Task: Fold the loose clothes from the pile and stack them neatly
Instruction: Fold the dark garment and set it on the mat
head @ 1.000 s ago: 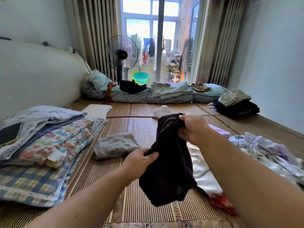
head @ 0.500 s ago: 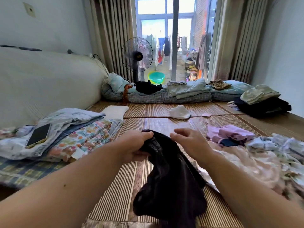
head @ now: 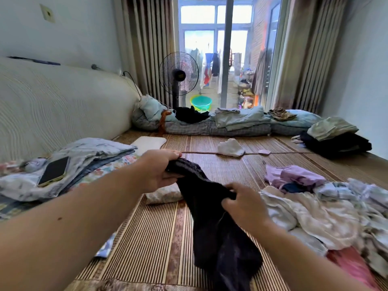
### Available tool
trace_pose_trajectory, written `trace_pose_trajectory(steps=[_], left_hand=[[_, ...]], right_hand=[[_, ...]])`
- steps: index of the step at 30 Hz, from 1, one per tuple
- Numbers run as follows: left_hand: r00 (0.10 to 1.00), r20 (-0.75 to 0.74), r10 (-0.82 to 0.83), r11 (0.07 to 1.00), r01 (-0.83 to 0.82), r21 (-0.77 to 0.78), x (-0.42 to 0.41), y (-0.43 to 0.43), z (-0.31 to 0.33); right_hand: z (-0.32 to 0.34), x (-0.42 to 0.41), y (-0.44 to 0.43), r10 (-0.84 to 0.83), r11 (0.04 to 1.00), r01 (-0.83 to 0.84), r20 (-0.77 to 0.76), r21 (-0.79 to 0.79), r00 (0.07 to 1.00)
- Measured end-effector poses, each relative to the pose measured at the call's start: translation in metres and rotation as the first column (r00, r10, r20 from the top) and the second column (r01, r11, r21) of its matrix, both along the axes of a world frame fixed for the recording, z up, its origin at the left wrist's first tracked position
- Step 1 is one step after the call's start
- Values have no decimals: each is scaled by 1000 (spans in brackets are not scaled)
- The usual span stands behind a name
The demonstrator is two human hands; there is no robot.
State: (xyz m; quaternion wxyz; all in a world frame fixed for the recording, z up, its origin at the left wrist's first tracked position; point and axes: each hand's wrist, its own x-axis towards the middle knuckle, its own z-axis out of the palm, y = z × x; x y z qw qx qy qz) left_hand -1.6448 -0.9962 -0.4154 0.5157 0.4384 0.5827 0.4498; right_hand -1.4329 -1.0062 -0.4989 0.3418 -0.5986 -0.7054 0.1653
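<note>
A black garment [head: 218,232] hangs between my hands above the striped mat. My left hand [head: 159,169] grips its upper edge, fingers curled round the fabric. Lower and to the right, my right hand [head: 243,204] pinches a fold of the same garment. The loose pile of pale and purple clothes [head: 315,206] lies at the right. A small folded grey-white piece [head: 163,195] sits on the mat just behind the black garment, partly hidden by it.
Folded floral and grey bedding [head: 84,162] with a phone [head: 53,171] on top lies at the left. A white cloth [head: 230,148] sits mid-mat. Dark folded clothes [head: 336,141] stack at far right. A fan [head: 178,75] and bedding line the window.
My right hand has let go near the top and dropped lower to pinch the garment's middle. My left hand stays at the upper edge. The camera has tilted up slightly.
</note>
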Motion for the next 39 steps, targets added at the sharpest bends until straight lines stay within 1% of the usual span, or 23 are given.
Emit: trace_pose_trajectory(steps=[2, 3, 4, 6, 7, 9, 10, 11, 12, 15, 16, 18, 19, 21, 23, 25, 27, 29, 30, 33, 35, 37, 39], left_hand=[[987, -83, -141, 990, 139, -29, -13, -3, 9], [970, -150, -192, 981, 190, -26, -17, -5, 13], [941, -263, -214, 976, 219, -10, -19, -4, 14], [848, -510, -145, 976, 206, 65, -19, -3, 17], [819, -567, -91, 971, 199, 131, -17, -3, 18], [835, -549, -30, 951, 193, 243, -16, -1, 20], [844, -536, -6, 942, 185, 281, -18, 0, 22], [840, -542, 16, 934, 182, 308, -20, 1, 25], [837, -546, 24, 925, 188, 329, -22, 1, 27], [877, -480, 12, 909, 191, 371, -23, 3, 36], [890, -456, 2, 903, 194, 383, -21, 2, 39], [934, -355, -25, 892, 182, 414, -15, 2, 44], [958, -286, -39, 889, 164, 429, -13, 2, 46], [985, -161, -66, 883, 132, 449, -8, 1, 51], [990, -87, -108, 878, 136, 459, -4, 0, 54], [983, -65, -173, 870, 184, 458, -1, -3, 59], [962, -83, -261, 860, 271, 432, -2, -7, 65], [940, -117, -320, 853, 339, 396, -3, -9, 73], [939, -119, -321, 859, 342, 380, -4, -9, 76], [965, -98, -245, 896, 264, 358, -3, -3, 84], [984, -122, -134, 927, 168, 337, -1, 5, 85], [982, -187, -25, 953, 80, 292, 3, 15, 85], [961, -267, 67, 965, 6, 261, 11, 24, 85]], right_hand=[[23, 16, 8, 153, 987, -150, 78, -52, 985], [34, 21, 10, 220, 974, -212, 119, -81, 968], [43, 25, 12, 258, 965, -248, 142, -88, 956], [60, 31, 13, 273, 962, -269, 130, -45, 953], [68, 33, 13, 283, 959, -285, 120, -6, 951], [84, 37, 9, 352, 934, -356, 82, 27, 932], [92, 40, 7, 395, 918, -396, 50, 15, 917], [100, 44, 5, 422, 906, -423, 51, 3, 905], [107, 48, 4, 426, 903, -429, 107, 3, 898], [126, 56, 5, 333, 927, -375, 418, 20, 845], [130, 58, 6, 300, 935, -354, 476, 25, 827], [136, 62, 8, 235, 948, -311, 509, 67, 828], [138, 65, 9, 209, 951, -291, 481, 102, 852], [143, 71, 8, 188, 952, -262, 368, 161, 911], [147, 77, 7, 189, 946, -262, 330, 192, 925], [152, 82, 6, 181, 945, -258, 337, 200, 924], [161, 84, 6, 165, 953, -229, 295, 199, 941], [172, 85, 6, 168, 959, -200, 163, 203, 972], [178, 84, 7, 182, 961, -193, 71, 199, 981], [189, 78, 9, 222, 974, -206, -208, 96, 952], [190, 72, 13, 190, 981, -194, -308, 18, 932], [186, 65, 22, 110, 991, -129, -348, -31, 931], [181, 55, 32, -7, 999, -6, -289, -44, 957]])
